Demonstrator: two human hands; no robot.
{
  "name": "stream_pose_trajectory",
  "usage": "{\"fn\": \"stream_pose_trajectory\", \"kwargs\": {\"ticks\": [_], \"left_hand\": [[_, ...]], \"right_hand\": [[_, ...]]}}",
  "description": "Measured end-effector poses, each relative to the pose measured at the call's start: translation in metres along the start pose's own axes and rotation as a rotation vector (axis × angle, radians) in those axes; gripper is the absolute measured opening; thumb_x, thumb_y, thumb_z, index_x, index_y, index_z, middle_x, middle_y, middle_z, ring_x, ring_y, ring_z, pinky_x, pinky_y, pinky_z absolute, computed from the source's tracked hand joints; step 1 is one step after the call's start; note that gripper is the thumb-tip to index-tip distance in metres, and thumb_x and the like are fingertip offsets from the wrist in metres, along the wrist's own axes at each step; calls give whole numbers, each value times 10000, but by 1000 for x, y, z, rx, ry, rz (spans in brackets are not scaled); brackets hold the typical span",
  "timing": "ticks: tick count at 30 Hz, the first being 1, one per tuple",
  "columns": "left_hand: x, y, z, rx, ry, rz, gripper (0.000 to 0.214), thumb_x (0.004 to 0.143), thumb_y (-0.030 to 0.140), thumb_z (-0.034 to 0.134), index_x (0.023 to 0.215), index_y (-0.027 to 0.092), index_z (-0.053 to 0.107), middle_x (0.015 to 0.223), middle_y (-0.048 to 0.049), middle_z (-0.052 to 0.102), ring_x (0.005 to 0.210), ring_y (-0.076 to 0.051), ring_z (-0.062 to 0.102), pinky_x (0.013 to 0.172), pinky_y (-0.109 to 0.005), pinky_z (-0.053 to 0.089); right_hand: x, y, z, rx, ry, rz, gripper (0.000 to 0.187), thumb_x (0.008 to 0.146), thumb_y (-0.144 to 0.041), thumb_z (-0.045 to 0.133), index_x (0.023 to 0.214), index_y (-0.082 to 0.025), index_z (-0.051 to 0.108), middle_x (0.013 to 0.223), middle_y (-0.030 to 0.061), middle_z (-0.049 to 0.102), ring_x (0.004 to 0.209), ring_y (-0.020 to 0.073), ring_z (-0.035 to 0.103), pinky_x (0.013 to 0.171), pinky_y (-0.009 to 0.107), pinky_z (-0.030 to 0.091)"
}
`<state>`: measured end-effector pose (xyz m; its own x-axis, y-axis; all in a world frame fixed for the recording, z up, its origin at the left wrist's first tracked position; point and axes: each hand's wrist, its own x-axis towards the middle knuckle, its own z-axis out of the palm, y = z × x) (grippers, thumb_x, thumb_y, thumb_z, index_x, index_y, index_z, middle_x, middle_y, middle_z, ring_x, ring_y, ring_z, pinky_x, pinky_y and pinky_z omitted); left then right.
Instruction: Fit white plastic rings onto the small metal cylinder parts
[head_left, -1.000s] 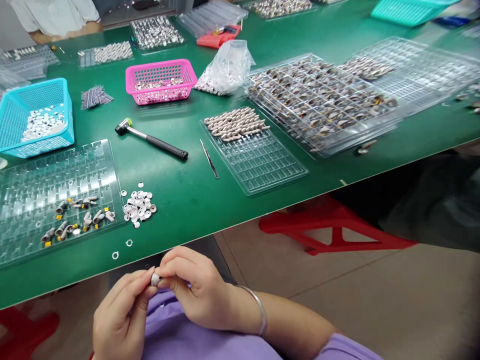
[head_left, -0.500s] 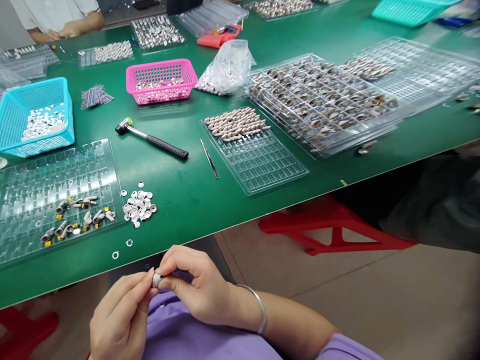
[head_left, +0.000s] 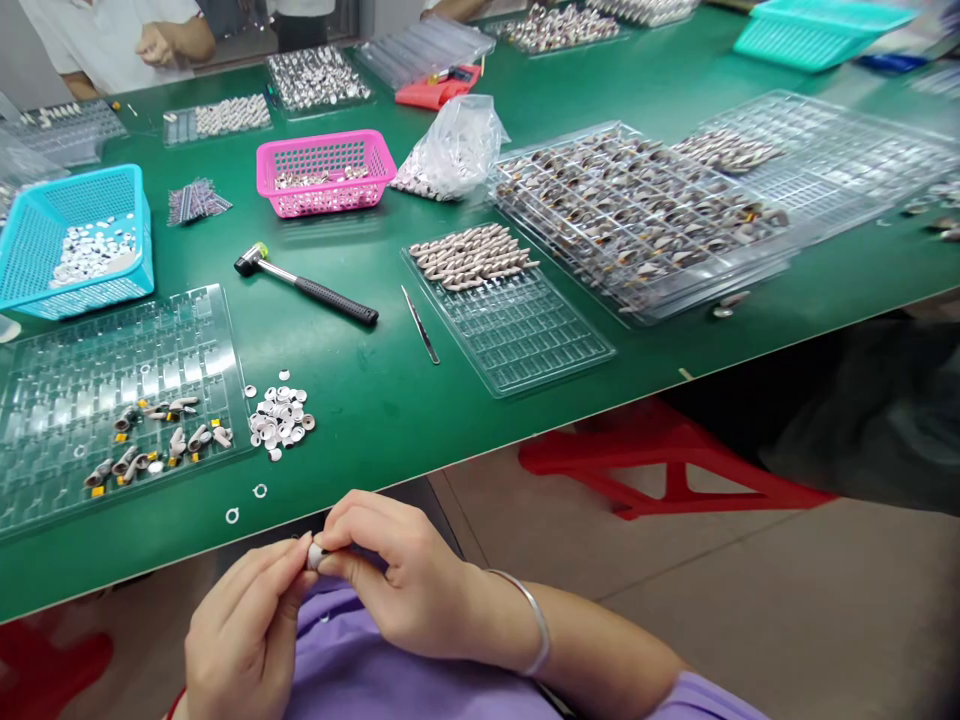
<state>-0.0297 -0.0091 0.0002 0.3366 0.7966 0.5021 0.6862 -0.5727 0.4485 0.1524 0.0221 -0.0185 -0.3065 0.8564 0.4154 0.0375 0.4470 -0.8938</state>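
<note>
My left hand (head_left: pixel 240 625) and my right hand (head_left: pixel 394 575) meet below the near edge of the green table (head_left: pixel 375 400), over my lap. Both pinch one small white part (head_left: pixel 314 556) between their fingertips. Just above them on the table lies a heap of small white rings (head_left: pixel 279 417). Left of the heap is a clear tray (head_left: pixel 112 390) with several small grey pieces (head_left: pixel 154 445) in its pockets. Two loose rings (head_left: pixel 245 503) lie by the table edge.
A hammer (head_left: pixel 304 285) and tweezers (head_left: pixel 419 324) lie mid-table. A clear tray of grey pieces (head_left: pixel 510 310), large filled trays (head_left: pixel 637 215), a pink basket (head_left: pixel 325 170), a blue basket (head_left: pixel 75 240) and a plastic bag (head_left: pixel 454 145) stand further back. Another person's hand (head_left: pixel 154 45) is at the far left. A red stool (head_left: pixel 667 465) stands under the table.
Both hands stay pinched on the small white part with only slight finger shifts. The view has tilted a little, so the table sits lower in the picture.
</note>
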Motion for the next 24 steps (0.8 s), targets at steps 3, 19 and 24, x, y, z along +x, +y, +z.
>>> {"fn": "stream_pose_trajectory", "kwargs": {"ticks": [3, 19, 24], "left_hand": [[-2, 0, -1, -27, -12, -4, 158, 910, 73, 567, 991, 127, 692, 910, -66, 765, 834, -106, 729, 833, -156, 561], [2, -3, -3, -262, -114, 52, 256, 882, -22, 553, 1087, 93, 656, 910, -68, 731, 845, -109, 685, 742, -178, 575], [2, -8, -4, -314, -156, 60, 334, 846, -75, 554, 1108, 103, 658, 901, -54, 686, 844, -121, 639, 686, -201, 566]], "right_hand": [[0, -3, 0, -35, 3, -31, 114, 903, -98, 536, 835, -154, 608, 758, 68, 645, 695, 149, 604, 634, 244, 523], [-12, 9, 2, 197, 15, 98, 43, 859, -144, 643, 818, -157, 635, 786, 63, 681, 702, 143, 648, 664, 251, 548], [-13, 7, 1, 267, -3, 65, 68, 876, -119, 599, 859, -178, 571, 925, 96, 689, 833, 162, 672, 761, 298, 570]]}}
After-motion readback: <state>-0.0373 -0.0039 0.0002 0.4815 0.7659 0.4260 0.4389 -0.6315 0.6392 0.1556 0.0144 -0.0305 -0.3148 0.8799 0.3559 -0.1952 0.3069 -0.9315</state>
